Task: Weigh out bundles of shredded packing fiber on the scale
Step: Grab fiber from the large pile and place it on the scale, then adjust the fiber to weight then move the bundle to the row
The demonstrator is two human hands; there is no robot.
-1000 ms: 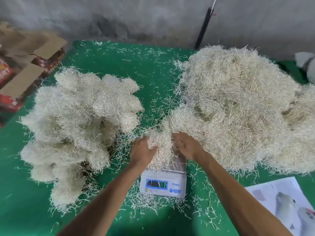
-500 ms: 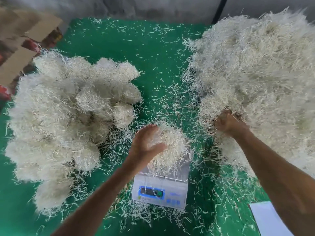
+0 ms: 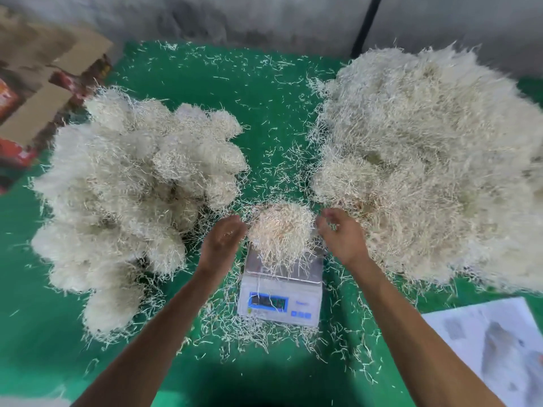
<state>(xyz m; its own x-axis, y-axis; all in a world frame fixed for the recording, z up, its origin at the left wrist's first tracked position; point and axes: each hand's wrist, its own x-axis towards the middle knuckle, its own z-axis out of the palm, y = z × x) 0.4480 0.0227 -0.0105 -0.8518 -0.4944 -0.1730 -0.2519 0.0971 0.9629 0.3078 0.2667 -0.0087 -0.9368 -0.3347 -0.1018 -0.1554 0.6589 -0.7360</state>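
Fiber bundle (image 3: 281,230) on scale (image 3: 280,289), between both hands' fingers (image 3: 235,227).

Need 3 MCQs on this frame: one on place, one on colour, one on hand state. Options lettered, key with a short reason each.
1. Where does the small bundle of fiber lie?
A. on the scale
B. on the printed sheet
C. in the cardboard box

2. What colour is the table cover?
A. blue
B. green
C. grey

3. What are the two hands doing?
A. both grip the scale's body
B. both are buried in the big pile
C. both hover open beside the bundle

Key:
1 A: the bundle sits on the platform of the scale, above its display.
2 B: green shows between the clumped pile and the big loose pile.
3 C: the left hand and the right hand flank the bundle with relaxed fingers, gripping nothing that I can see.
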